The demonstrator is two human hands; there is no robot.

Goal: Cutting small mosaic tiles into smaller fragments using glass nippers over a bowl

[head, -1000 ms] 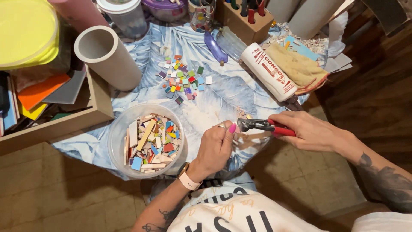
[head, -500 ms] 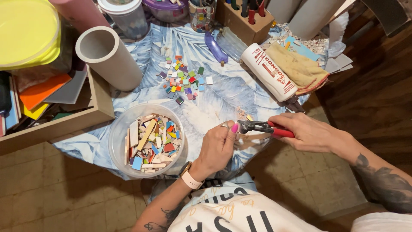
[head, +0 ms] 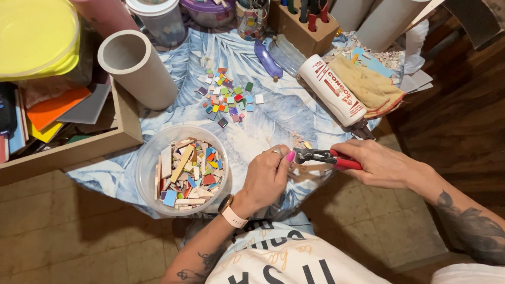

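Red-handled nippers sit in the right hand, whose fingers wrap the grips, with the dark metal head pointing left toward the left hand. That hand's fingers are pinched together right at the tool's head, the pink thumbnail touching it; whether a small tile piece is pinched there I cannot tell — it is hidden behind the fingertips. Compared with a second ago almost nothing has shifted: both hands hold the same pose over the near edge of the bench, so the cutting seems to be in mid-squeeze rather than finished.

Just left of the left hand stands a clear round tub filled with strips and chips of coloured tile. Further back on the blue leaf-print cloth lies a loose cluster of small square tiles — well apart from the hands. A white glue bottle lies on its side beyond the right hand, beside a tan rag. A cardboard tube leans at the left, next to a wooden tray with coloured sheets.
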